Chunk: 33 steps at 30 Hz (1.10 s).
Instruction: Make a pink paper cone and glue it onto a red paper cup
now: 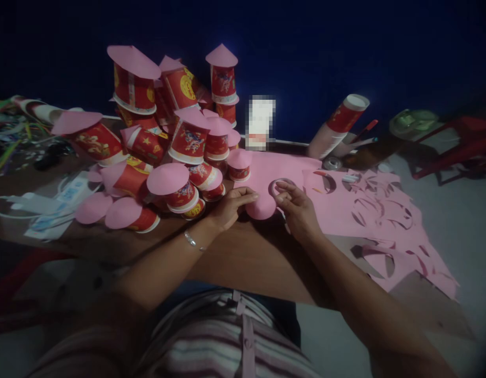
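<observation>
My left hand [233, 206] has its fingers pinched together at the left edge of a small pink paper cone [263, 205]. My right hand [300, 210] is closed on a ring that looks like a roll of tape [273, 188], just right of the cone. The fingers partly cover the ring. Beneath both lies a sheet of pink paper [282, 161]. To the left, red paper cups with pink cone roofs crowd together; one such cup [179, 195] lies tilted near my left wrist, and a small one [239, 172] stands beyond my left fingers.
A leaning stack of paper cups [333, 135] stands at the back right. Pink paper with cut-out holes [341, 210] spreads over the right side. A power strip [57, 207] with cables lies at the left, and a pixelated bright rectangle [261, 122] stands behind.
</observation>
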Each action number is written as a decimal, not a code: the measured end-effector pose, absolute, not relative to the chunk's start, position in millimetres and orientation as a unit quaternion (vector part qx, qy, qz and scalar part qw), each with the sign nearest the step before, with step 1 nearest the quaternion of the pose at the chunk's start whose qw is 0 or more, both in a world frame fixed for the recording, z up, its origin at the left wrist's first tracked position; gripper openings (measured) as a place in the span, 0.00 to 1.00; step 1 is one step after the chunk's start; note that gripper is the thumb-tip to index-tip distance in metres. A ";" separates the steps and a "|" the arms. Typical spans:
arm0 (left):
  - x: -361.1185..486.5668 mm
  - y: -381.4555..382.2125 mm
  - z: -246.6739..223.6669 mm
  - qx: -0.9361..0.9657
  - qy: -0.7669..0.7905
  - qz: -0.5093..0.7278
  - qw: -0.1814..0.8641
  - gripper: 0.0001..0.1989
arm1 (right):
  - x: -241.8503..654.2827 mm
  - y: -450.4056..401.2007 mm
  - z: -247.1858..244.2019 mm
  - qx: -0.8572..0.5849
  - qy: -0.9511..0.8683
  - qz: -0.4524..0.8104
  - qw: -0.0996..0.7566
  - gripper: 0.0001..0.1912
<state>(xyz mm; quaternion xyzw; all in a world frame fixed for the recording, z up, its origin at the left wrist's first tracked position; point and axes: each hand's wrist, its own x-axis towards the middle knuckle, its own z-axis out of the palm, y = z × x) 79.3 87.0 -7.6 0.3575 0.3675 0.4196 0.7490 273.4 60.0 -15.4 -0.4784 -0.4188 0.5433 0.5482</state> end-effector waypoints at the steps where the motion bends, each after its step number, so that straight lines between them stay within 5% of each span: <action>1: 78.6 87.5 -8.1 0.356 0.367 0.420 0.750 0.19 | 273.3 59.5 -15.5 -0.482 -0.411 0.545 0.549 0.23; 12: 79.1 91.9 -9.9 0.311 0.358 0.485 0.735 0.18 | 277.3 59.2 -19.9 -0.514 -0.500 0.492 0.493 0.18; 25: 77.3 91.1 -16.8 0.380 0.422 0.441 0.695 0.29 | 273.5 58.7 -17.1 -0.502 -0.488 0.546 0.460 0.23; 33: 73.8 78.9 -4.7 0.529 0.390 0.556 0.508 0.19 | 278.1 58.7 -10.7 -0.523 -0.474 0.511 0.491 0.23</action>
